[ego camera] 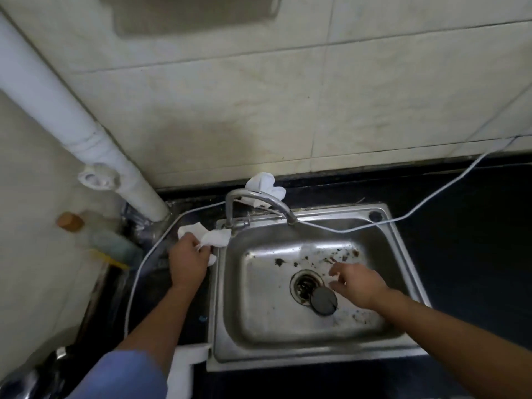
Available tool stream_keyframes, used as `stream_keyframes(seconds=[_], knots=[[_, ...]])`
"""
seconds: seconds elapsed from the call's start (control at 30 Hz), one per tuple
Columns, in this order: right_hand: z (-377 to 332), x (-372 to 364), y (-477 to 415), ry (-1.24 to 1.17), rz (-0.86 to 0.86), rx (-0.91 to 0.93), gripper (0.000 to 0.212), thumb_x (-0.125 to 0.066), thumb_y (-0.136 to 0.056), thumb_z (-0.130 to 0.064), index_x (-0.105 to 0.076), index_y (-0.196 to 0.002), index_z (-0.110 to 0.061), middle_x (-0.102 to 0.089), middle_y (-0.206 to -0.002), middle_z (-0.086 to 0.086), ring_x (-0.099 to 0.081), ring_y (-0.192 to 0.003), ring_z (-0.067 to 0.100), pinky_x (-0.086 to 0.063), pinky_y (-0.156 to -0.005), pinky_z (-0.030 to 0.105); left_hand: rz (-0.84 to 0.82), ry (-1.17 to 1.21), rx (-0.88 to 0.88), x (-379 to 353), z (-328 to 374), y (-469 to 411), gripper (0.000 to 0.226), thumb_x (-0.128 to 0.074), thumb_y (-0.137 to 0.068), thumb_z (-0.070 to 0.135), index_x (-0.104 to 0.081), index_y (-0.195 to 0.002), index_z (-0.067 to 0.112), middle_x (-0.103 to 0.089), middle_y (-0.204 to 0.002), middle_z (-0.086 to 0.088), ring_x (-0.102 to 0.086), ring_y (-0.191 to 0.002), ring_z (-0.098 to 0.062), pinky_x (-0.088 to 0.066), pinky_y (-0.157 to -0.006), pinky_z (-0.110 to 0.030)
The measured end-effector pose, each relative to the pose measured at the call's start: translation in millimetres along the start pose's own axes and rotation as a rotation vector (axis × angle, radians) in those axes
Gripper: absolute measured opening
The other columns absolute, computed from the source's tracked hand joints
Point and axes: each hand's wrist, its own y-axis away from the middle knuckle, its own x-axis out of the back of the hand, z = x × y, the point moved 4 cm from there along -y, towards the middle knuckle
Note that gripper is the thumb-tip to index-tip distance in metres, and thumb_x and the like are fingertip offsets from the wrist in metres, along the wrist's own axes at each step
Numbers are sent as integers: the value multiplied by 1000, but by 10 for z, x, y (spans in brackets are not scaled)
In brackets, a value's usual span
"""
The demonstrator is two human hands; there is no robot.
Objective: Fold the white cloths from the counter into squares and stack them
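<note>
At a stained steel sink [403, 249], a person's left hand [188, 262] closes its fingers around a crumpled white cloth [214, 237] on the dark counter just left of the sink's rim. The right hand [357, 286] hangs over the basin near the drain, fingers loosely spread and holding nothing. A second bunched cloth [263, 184] sits behind the faucet [259, 203] at the sink's back edge. Neither cloth is folded; what may be a folded white cloth [187, 367] lies off the sink's near-left corner, so most of the job appears to remain.
</note>
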Motion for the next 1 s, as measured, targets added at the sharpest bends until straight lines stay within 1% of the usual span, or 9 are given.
stream_keyframes(seconds=[0.07,0.17,0.3,0.43,0.57,0.7,0.83,0.93,1.0], knots=[[291,22,240,-16,24,12,35,-56,-91,-44,-54,-123,-31,-69,-107,-3,-63,-98,17,-50,-82,30,0,6,-1,-47,187,446,23,-69,-77,8,-47,-68,7,-60,-71,-18,-56,-68,-28,-37,-60,-31],[818,52,646,-4,38,-2,35,-55,-90,-44,-53,-123,-30,-68,-106,-1,-63,-100,22,-47,-77,30,-62,37,-7,-290,531,1147,25,-67,-75,6,-44,-65,10,-55,-64,-11,-54,-65,-30,-34,-58,-31],[1654,193,1221,-55,104,-75,31,-54,-86,-47,-54,-115,-34,-68,-106,-2,-64,-100,24,-50,-78,33,-182,14,-89,-803,1197,1829,25,-67,-76,12,-44,-67,14,-54,-65,-7,-51,-63,-26,-31,-54,-30],[2430,381,1678,-76,149,-180,36,-56,-87,-49,-54,-119,-33,-67,-111,-1,-63,-102,23,-51,-83,34,-288,78,-214,-1306,2069,2276,26,-66,-76,11,-42,-68,17,-53,-65,-3,-50,-63,-21,-30,-55,-29],[3072,492,1961,-118,207,-284,33,-55,-89,-48,-54,-117,-32,-67,-109,-3,-63,-99,22,-50,-80,33,-392,97,-371,-1778,2887,2551,21,-63,-76,11,-44,-69,16,-51,-63,3,-48,-61,-17,-31,-52,-28],[3589,540,2131,-157,224,-380,32,-54,-89,-49,-54,-117,-33,-67,-108,-5,-64,-99,21,-50,-80,33,-494,72,-502,-2285,3540,2724,16,-61,-77,12,-46,-73,15,-52,-69,2,-47,-65,-18,-31,-57,-30],[4026,551,2198,-178,225,-459,33,-54,-89,-50,-54,-118,-33,-67,-109,-6,-64,-98,18,-51,-80,32,-606,54,-615,-2789,3910,2838,14,-58,-78,14,-45,-74,16,-52,-72,3,-50,-67,-19,-34,-57,-31],[4267,546,2161,-177,194,-509,33,-53,-89,-50,-53,-118,-33,-66,-111,-5,-63,-99,19,-52,-82,34,-699,-24,-693,-3143,3987,2939,4,-55,-82,15,-52,-85,13,-56,-86,1,-53,-74,-18,-36,-61,-29],[4375,539,2100,-185,180,-524,32,-52,-89,-50,-54,-116,-33,-66,-111,-4,-63,-100,21,-52,-83,35,-779,-135,-751,-3374,3963,3001,13,-53,-84,18,-55,-96,15,-58,-100,2,-57,-83,-19,-43,-69,-30]])
